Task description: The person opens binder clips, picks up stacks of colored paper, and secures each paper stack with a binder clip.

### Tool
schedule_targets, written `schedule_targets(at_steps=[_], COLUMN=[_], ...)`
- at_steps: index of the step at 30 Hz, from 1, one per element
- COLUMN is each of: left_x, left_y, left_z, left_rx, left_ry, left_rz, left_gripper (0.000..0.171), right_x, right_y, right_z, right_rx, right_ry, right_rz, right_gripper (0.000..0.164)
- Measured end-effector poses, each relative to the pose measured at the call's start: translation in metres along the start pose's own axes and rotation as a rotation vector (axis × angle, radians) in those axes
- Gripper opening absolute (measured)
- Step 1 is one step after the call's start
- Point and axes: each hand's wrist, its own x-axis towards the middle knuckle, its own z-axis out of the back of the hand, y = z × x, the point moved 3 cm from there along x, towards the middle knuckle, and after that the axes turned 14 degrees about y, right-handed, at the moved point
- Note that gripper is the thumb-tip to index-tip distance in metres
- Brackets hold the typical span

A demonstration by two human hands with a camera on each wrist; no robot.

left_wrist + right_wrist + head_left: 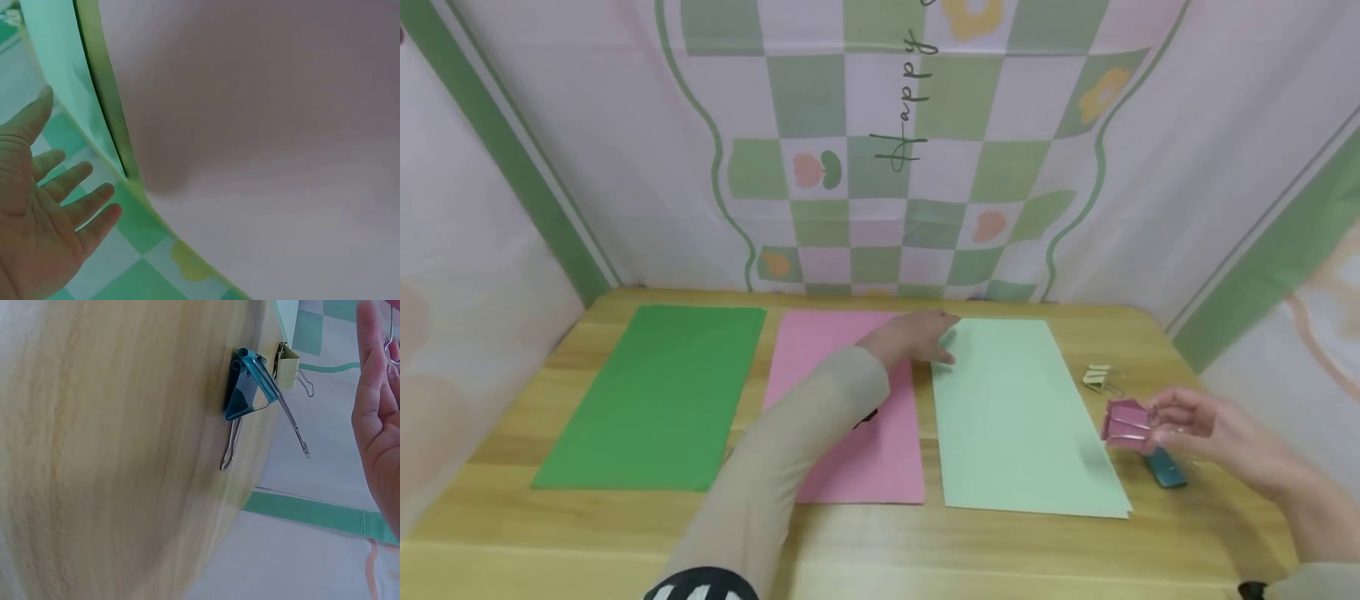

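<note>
My right hand [1213, 433] pinches a pink binder clip [1126, 423] by its wire handle above the table's right side. Only the edge of that hand and a bit of the handle show in the right wrist view. My left hand [917, 335] reaches over the pink paper [880, 467] to the top left corner of the pale green sheets [1007, 417]. In the left wrist view its fingers are spread and nearly straight, with nothing in the palm. A teal binder clip [250, 387] lies below the right hand, and a cream binder clip [1097, 377] sits farther back.
A dark green paper stack [662, 400] lies at the left of the wooden table [880, 550]. Behind the table hangs a checkered cloth [880, 167], with pale cloth at both sides. The left sleeve [805, 433] covers part of the pink paper.
</note>
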Motion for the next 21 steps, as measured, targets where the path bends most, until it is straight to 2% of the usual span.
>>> schedule_targets(at_steps=[8, 15, 21], left_x=[0.007, 0.013, 0.017], left_y=[0.004, 0.004, 0.006], left_z=[0.003, 0.0, 0.002], left_rx=[-0.089, -0.128, -0.091], left_ry=[-0.024, 0.001, 0.005], left_rz=[-0.004, 0.014, 0.053], left_gripper=[0.084, 0.092, 0.093], right_x=[-0.001, -0.005, -0.006], right_y=[-0.004, -0.006, -0.01], right_z=[-0.004, -0.003, -0.001], right_rx=[0.001, -0.045, -0.061], right_ry=[-0.015, -0.044, -0.056], right_rz=[-0.011, -0.055, -0.1], right_gripper=[0.045, 0.036, 0.032])
